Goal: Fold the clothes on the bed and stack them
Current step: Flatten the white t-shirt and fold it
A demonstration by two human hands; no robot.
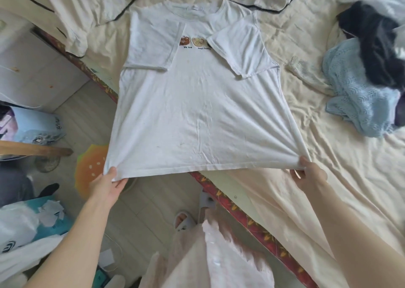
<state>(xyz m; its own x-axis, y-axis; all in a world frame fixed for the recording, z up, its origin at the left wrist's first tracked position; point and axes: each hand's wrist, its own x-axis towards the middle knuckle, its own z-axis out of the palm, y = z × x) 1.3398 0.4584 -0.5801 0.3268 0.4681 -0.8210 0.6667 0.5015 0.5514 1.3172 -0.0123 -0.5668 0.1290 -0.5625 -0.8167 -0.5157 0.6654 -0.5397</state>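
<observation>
**White T-shirt held taut by its hem corners**

The left hand [107, 183] is pinched on the left hem corner of a white T-shirt [197, 112], and the right hand [308, 174] is pinched on the right hem corner, thumb on top. The hem is lifted and stretched between them, past the bed's red patterned edge [236, 208]. The upper part of the shirt is laid flat on the cream sheet [328, 178], neckline away from the person. Both short sleeves are folded inward over the chest, partly covering a small cartoon print with dark lettering. Faint stains and creases are seen on the front. A light blue knit [355, 94] and a black garment [377, 44] are heaped well apart, at the right.
</observation>
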